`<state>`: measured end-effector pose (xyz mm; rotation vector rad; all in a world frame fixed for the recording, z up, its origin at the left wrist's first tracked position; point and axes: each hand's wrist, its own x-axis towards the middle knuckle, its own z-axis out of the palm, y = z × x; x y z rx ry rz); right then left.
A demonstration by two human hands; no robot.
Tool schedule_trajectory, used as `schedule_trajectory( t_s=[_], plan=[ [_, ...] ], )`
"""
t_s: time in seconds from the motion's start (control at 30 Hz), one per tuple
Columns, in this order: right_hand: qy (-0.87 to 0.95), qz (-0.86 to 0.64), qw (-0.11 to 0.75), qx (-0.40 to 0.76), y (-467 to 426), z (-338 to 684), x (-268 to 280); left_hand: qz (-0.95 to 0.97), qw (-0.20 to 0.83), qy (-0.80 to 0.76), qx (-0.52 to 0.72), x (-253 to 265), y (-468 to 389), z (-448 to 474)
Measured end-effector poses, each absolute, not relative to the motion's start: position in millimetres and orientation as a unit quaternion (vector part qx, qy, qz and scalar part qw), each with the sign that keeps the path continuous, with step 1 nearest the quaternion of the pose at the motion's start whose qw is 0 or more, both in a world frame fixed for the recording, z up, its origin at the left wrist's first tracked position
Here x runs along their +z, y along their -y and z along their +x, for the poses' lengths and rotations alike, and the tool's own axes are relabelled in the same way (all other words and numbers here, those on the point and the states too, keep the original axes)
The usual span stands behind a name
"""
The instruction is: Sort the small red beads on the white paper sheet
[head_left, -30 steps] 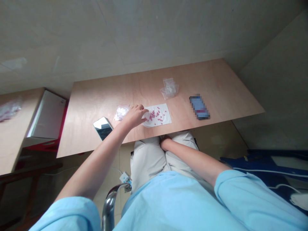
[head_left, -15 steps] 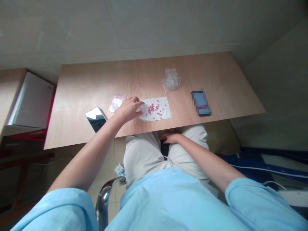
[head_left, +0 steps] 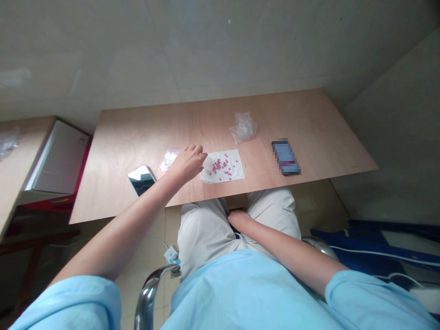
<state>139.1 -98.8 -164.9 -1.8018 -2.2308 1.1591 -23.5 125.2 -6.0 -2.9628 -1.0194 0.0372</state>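
Note:
My left hand (head_left: pixel 190 160) is over the table at the left edge of a white paper sheet (head_left: pixel 239 170). Its fingers are closed on a small clear zip bag (head_left: pixel 207 162), which is hard to see against the paper. Many small red-pink round pieces (head_left: pixel 217 166), like pills or beads, lie scattered on the sheet. Partly under my left wrist is a zip bag with white contents (head_left: pixel 167 160). My right hand (head_left: pixel 240 221) rests between my thighs, below the table edge, with its fingers mostly hidden.
Farther back on the table (head_left: pixel 192 119) lie crumpled clear zip bags (head_left: pixel 244 128). One phone (head_left: pixel 286 157) is to the right, another (head_left: pixel 141 178) beside my left forearm. A white box (head_left: pixel 57 156) stands left of the table. A chrome chair arm (head_left: pixel 146 293) is beside me.
The view has tilted, so the table sits lower in it. My left hand stays by the paper, its fingers slightly shifted. My right hand has turned, its fingers now less visible.

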Motion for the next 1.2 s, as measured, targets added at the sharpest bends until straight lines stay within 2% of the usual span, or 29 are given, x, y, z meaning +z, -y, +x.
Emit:
schedule_trajectory(
  t_s=[0.13,0.23,0.4,0.5,0.6,0.73,0.97,1.2],
  plan=[
    [0.729,-0.575,0.004,0.371,104,147,-140,-0.955,0.032,0.294,0.028,-1,-120,-14],
    [0.740,-0.553,0.030,0.381,105,156,-107,-0.960,0.062,0.272,0.036,0,-119,-8],
    [0.716,-0.505,0.198,0.440,72,172,-45,-0.960,0.093,0.256,0.058,4,-125,-2],
    [0.690,-0.552,0.259,0.390,28,179,-27,-0.960,0.100,0.257,0.050,6,-130,-1],
    [0.694,-0.631,0.216,0.271,-15,179,-30,-0.955,0.087,0.281,0.029,6,-131,-2],
    [0.710,-0.653,0.154,0.215,-42,173,-42,-0.950,0.079,0.302,0.018,2,-132,-6],
    [0.671,-0.663,0.267,0.200,-19,184,-51,-0.941,0.017,0.337,0.009,-6,-146,-17],
    [0.735,-0.589,0.256,0.220,4,198,-67,-0.929,-0.029,0.368,-0.015,-12,-151,-24]
  ],
)
